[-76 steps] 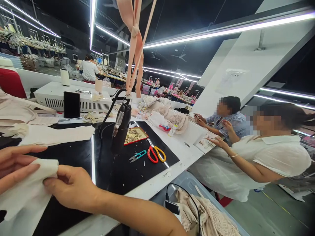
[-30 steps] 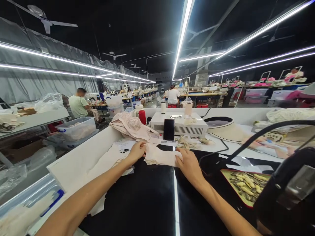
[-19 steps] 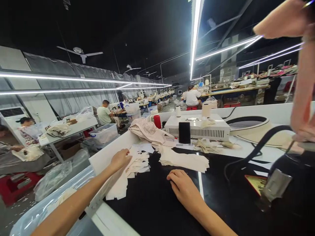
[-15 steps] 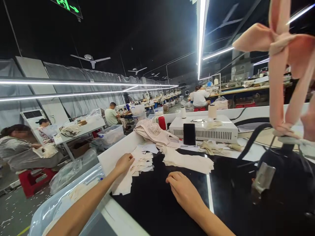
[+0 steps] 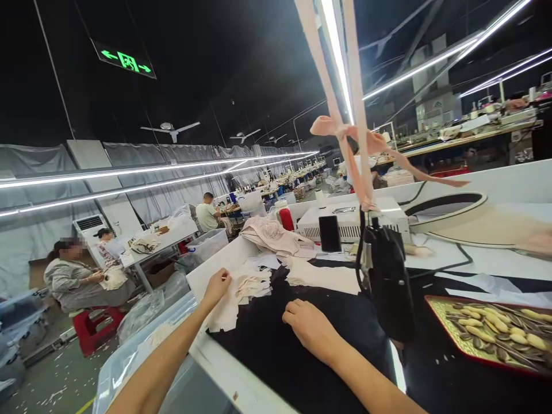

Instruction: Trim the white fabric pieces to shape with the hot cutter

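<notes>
My left hand [image 5: 217, 288] is at the left edge of the worktable, over a loose pile of pale fabric pieces [image 5: 248, 282]. Its fingers are curled in, and whatever they may hold is hidden. On the black tabletop [image 5: 259, 356] my right hand [image 5: 308, 328] rests palm down, fingers loosely bent together, with nothing visible in them. Just beyond it lies a flat stack of pale cut fabric [image 5: 323, 276]. Behind the pile, a bunched pink garment piece with a lace-like pattern [image 5: 276, 234] leans over the table's raised edge.
A black device [image 5: 388, 282] hangs on pink fabric straps right of my hand. A tray of peanuts and seeds [image 5: 495, 333], white box [image 5: 310, 221], dark phone-like slab [image 5: 330, 234] and plastic bin [image 5: 142, 333] surround me. Another person's blurred hand [image 5: 537, 244] shows at right.
My view has turned right and tilted, bringing the seed tray and another person's hand into sight. The hanging device appears further left. Both my hands keep nearly the same pose.
</notes>
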The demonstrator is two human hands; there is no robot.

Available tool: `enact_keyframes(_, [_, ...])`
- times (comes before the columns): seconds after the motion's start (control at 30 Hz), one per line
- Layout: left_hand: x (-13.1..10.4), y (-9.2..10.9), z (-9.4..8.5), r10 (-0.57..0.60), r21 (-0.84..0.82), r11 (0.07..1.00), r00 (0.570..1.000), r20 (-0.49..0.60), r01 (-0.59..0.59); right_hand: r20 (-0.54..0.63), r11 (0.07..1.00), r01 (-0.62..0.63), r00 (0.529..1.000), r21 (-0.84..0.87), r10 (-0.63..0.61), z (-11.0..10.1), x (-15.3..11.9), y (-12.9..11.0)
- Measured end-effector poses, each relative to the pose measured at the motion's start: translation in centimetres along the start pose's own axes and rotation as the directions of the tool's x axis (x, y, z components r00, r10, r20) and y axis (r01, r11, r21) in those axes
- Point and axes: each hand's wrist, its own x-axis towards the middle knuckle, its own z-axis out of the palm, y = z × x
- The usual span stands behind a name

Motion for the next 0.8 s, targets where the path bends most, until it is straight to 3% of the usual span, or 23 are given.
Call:
enact_keyframes(0.13, [-0.9, 1.3, -1.8, 0.025, -0.191, 0.981, 1.000, 0.018, -0.021, -0.025, 0.979, -0.063, 0.997, 0.196, 0.069, -0.2, -0.1, -0.3])
enact_keyframes(0.23, [-2.3, 2.4, -2.6, 0.057, -0.342, 0.939, 0.996, 0.066, -0.031, -0.038, 0.902, -0.139, 0.985, 0.408, 0.169, -0.2, 0.2, -0.7])
enact_keyframes(0.37, [-4.9, 4.0, -2.7, 0.116, -0.492, 0.869, 0.985, 0.126, -0.039, 0.047, 0.664, -0.259, 0.947, 0.702, 0.319, 0.1, 1.1, -1.5])
enact_keyframes(0.5, [-7.5, 6.0, -1.9, 0.190, -0.565, 0.823, 0.965, 0.181, -0.055, 0.184, 0.376, -0.314, 0.921, 0.872, 0.343, 0.4, 1.4, -3.1])
enact_keyframes(0.63, [-9.2, 7.9, -1.1, 0.263, -0.583, 0.809, 0.933, 0.245, -0.075, 0.211, 0.157, -0.263, 0.934, 0.952, 0.289, 0.2, 1.3, -5.0])
enact_keyframes(0.8, [-10.2, 8.8, -0.2, 0.289, -0.578, 0.813, 0.906, 0.310, -0.061, 0.156, 0.003, -0.167, 0.927, 0.986, 0.340, -0.2, 1.4, -5.0])
